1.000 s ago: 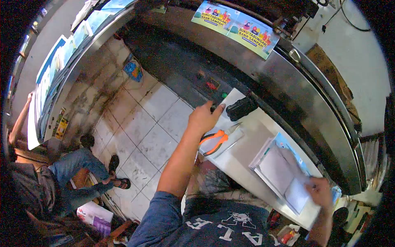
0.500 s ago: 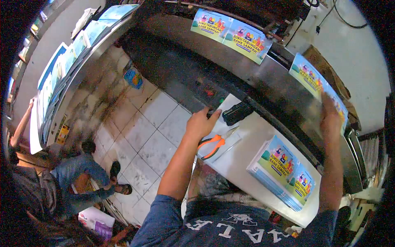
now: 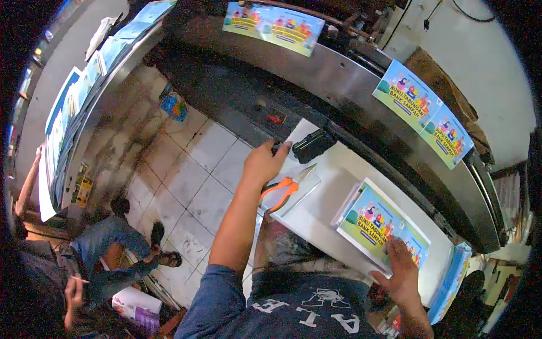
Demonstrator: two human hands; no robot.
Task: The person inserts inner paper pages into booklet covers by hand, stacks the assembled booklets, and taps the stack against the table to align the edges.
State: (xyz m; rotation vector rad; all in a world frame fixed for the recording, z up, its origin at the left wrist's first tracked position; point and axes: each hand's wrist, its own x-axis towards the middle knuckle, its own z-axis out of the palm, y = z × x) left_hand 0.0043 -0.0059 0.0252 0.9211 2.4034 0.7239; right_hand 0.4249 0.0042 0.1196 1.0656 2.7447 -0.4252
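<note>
We are resting our spread right hand on a "Buku Tabungan" cover sheet; we cannot tell whether our left hand is gripping anything.

Top piece: glossy blue, yellow and green printed cover spread, lower right of frame. Two matching panels side by side, cartoon figures above "BUKU TABUNGAN BANK SAMPAH"; right panel partly hidden. Lies print side up, long axis sloping down to the right. Under it: thin pile of white-edged paper sheets, edges peeking out along the left side, so not fully flush. Pile looks flat, unfolded. Layer count can't be read from this angle.
</note>
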